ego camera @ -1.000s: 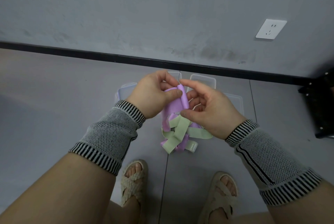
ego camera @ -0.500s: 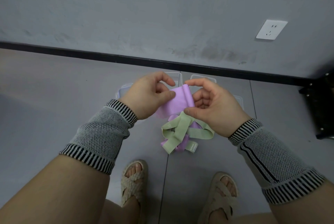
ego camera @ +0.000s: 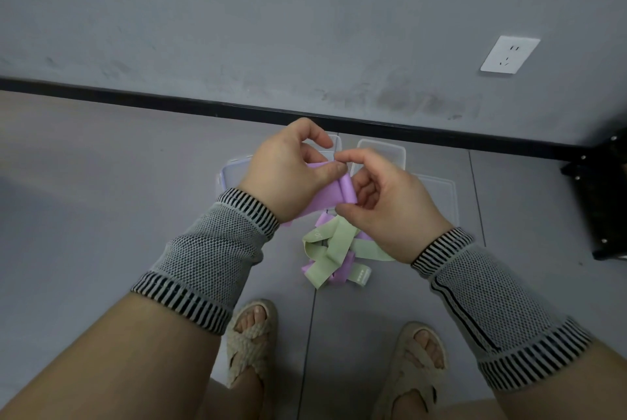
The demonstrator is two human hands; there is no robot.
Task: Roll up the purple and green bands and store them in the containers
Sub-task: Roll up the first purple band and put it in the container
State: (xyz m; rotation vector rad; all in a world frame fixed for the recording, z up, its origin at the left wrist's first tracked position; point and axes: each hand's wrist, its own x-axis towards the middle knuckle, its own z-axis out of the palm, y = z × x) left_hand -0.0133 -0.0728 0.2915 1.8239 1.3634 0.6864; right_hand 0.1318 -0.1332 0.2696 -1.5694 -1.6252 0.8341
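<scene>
Grip, both hands: left hand (ego camera: 288, 172) and right hand (ego camera: 383, 206) share one purple band (ego camera: 334, 194), held in the air above the floor (ego camera: 101, 182). Right hand: thumb and forefinger curled, pinching the two ends of a short rolled section at the band's right end. Left hand: thumb laid across the flat part just beside the roll, fingers curled behind it.

Item, purple band: partly rolled. Roll axis runs away from the person, toward the wall. The unrolled length lies leftward from the roll, passes under the left hand and trails down past the left wrist.

Key relation: slack lies to the left of the roll, so further turns would, by my judgement, carry the roll toward the left hand, which feeds and steadies the flat strip. Right hand is nearer the roll.

Item, loose bands (ego camera: 330, 250): green and purple, tangled in a heap on the floor below the hands, just ahead of the feet.

Item, containers (ego camera: 380, 150): clear, open, on the floor beyond the hands, near the black baseboard (ego camera: 135, 97); partly hidden by the hands, contents not discernible.
</scene>
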